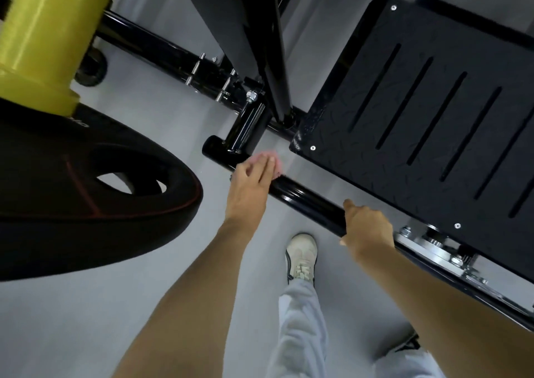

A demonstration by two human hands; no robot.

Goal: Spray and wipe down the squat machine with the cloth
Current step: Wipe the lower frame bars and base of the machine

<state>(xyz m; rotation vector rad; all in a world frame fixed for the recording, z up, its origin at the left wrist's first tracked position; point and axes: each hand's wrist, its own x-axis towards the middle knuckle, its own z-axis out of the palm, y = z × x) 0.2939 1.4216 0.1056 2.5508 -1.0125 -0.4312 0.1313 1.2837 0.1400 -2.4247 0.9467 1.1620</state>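
Floor [138, 296] pale grey under squat machine [433, 103]

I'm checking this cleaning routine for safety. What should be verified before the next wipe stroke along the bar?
1. Cloth on the frame tube, pressed under the left hand: ok.
2. Right hand steadying, its grip round the same tube: ok.
3. Wipe path toward the right hand free: not ok, that hand covers the tube there.
4. Spray bottle within reach: cannot tell, none in view.
5. Tube wetted with spray: cannot tell, it only looks glossy.
6. Shoe apart from the tube, on the floor: ok.
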